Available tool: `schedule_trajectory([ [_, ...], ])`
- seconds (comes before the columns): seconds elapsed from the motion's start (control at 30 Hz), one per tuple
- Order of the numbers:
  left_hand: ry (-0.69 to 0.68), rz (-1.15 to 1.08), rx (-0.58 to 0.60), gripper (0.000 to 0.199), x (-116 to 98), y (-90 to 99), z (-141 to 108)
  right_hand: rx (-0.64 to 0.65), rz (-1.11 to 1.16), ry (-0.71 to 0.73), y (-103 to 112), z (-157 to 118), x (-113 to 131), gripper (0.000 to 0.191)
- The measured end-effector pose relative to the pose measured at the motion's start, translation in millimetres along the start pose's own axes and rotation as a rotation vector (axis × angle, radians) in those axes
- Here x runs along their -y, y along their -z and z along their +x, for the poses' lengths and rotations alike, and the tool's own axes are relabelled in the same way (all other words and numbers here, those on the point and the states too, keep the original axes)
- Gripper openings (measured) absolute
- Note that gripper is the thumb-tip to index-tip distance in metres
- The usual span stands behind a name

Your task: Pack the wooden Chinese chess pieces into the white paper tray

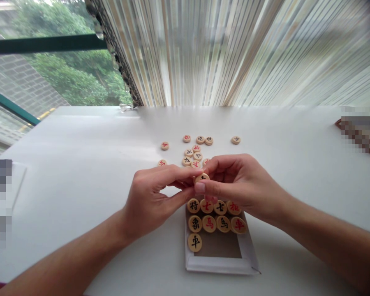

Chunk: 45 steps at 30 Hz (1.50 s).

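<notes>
Between the fingertips of both hands is a round wooden Chinese chess piece [202,177] with a black character, partly covered by fingers. My left hand [154,195] pinches it from the left, and my right hand [239,185] grips it from the right with thumb and fingers. Just below them lies a shallow white box [222,265] with a brown bottom. Rows of chess pieces [209,223] with red and black characters fill its far part. One black-marked piece [194,242] sits alone in the nearest row, at the left. My hands hide the box's far end.
Beyond my hands, several loose chess pieces [188,152] are scattered on the white table [95,164]; one piece [236,140] lies apart at the right. A striped curtain [197,53] and a window stand behind the table. Blurred items lie at the left and right edges.
</notes>
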<state>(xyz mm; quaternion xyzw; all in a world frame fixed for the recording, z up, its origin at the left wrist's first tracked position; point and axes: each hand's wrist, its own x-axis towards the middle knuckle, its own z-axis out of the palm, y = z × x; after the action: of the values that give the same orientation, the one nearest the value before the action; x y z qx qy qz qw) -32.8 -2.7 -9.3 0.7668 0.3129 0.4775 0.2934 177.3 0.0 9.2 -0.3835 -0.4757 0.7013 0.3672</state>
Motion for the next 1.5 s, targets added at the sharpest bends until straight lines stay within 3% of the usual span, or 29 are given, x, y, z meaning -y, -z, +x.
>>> schedule_trajectory([
  [0.23,0.057,-0.128,-0.007,0.031,1.5,-2.5,-1.7,-0.04,-0.194,0.149,-0.7,-3.9,-1.0,0.031],
  [0.5,0.114,-0.162,-0.045,0.028,1.2,-3.2,-1.4,-0.028,-0.292,0.3,-2.6,-7.9,-0.9,0.014],
  [0.73,0.061,-0.099,-0.065,0.027,4.2,-0.5,-1.7,0.002,-0.247,0.271,-2.9,-7.2,2.7,0.016],
  [0.9,0.143,-0.176,-0.082,0.028,4.4,0.1,1.9,0.031,-0.213,0.236,-0.6,-5.4,3.4,0.02],
  [1.1,0.231,-0.218,-0.123,0.029,5.7,-0.5,3.6,-0.032,-0.227,0.308,2.7,-3.7,-2.6,0.039],
  [1.3,0.315,-0.345,-0.114,0.028,3.3,-1.8,5.7,-0.066,-0.25,0.366,4.0,-2.9,-2.7,0.032],
  [1.5,0.348,-0.372,-0.091,0.024,3.1,-1.7,7.0,-0.086,-0.247,0.313,2.5,-2.6,-0.5,0.032],
])
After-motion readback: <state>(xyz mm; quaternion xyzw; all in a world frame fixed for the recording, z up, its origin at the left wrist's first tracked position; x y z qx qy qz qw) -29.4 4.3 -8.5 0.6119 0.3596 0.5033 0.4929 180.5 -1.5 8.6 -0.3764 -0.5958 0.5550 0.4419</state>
